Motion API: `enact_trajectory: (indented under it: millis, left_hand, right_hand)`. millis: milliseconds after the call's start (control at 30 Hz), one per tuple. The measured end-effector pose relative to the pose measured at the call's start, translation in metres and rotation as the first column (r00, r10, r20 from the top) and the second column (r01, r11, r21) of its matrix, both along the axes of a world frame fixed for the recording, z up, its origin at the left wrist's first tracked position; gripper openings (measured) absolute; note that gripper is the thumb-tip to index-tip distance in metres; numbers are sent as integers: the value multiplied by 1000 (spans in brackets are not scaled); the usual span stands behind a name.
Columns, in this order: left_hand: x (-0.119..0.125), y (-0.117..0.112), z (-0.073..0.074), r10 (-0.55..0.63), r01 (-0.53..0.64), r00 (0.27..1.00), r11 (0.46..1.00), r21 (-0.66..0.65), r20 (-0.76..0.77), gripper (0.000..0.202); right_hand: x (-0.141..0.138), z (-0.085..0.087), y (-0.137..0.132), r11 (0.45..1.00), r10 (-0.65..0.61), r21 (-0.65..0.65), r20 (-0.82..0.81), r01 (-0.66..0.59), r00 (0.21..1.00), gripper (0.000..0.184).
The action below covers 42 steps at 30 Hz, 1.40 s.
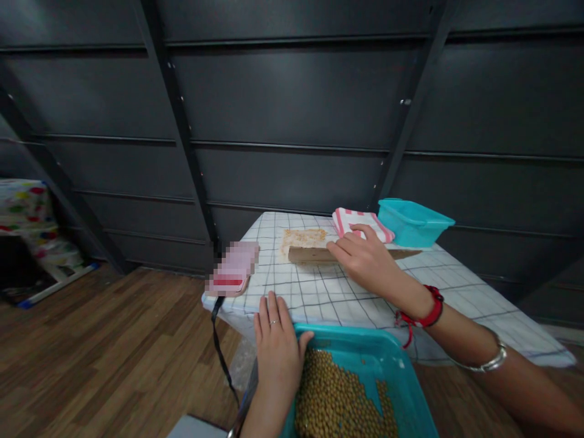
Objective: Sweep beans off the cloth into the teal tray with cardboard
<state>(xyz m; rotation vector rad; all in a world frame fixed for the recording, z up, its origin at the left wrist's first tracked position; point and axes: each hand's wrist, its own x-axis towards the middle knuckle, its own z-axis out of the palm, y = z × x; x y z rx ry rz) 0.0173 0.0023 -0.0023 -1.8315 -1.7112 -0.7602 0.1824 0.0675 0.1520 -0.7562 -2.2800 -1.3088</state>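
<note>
My left hand [277, 344] lies with fingers stretched out over the left rim of a turquoise tub [413, 371], its fingertips on the tablecloth. Inside the tub is a heap of small round golden-brown pieces [337, 395], like beans or beads. Across the table, my right hand [362, 255] is closed on the upper edge of a long brown strip [310, 254], which looks like cardboard and stands on its edge. Just behind the strip, pale yellowish crumbs [305, 237] are spread on the cloth. My right fingers partly hide the strip's middle.
A checked white cloth [269, 277] covers the table. A folded pink-and-white towel [360, 220] lies beside a second turquoise tub [413, 222] at the back right. At the left edge is a pink phone-like object [235, 267], blurred, with a black strap [216, 334] hanging down.
</note>
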Motion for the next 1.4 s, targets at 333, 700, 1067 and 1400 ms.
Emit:
enact_trajectory:
  millis: [333, 700, 1067, 1400]
  left_hand:
    - [1, 0, -1, -21, 23, 998, 999, -41, 56, 62]
    - [-1, -1, 0, -22, 23, 999, 998, -60, 32, 64]
    - [0, -1, 1, -22, 25, 998, 998, -51, 56, 63]
    - [2, 0, -1, -23, 28, 996, 998, -59, 86, 63]
  right_hand:
    - [7, 0, -18, 999, 23, -23, -22, -24, 1000, 32]
    - [3, -5, -16, 1000, -1, -8, 2, 1, 1000, 29]
    - [4, -10, -3, 998, -7, 60, -26, 8, 1000, 27]
    - [6, -13, -16, 999, -27, 19, -1, 27, 1000, 27]
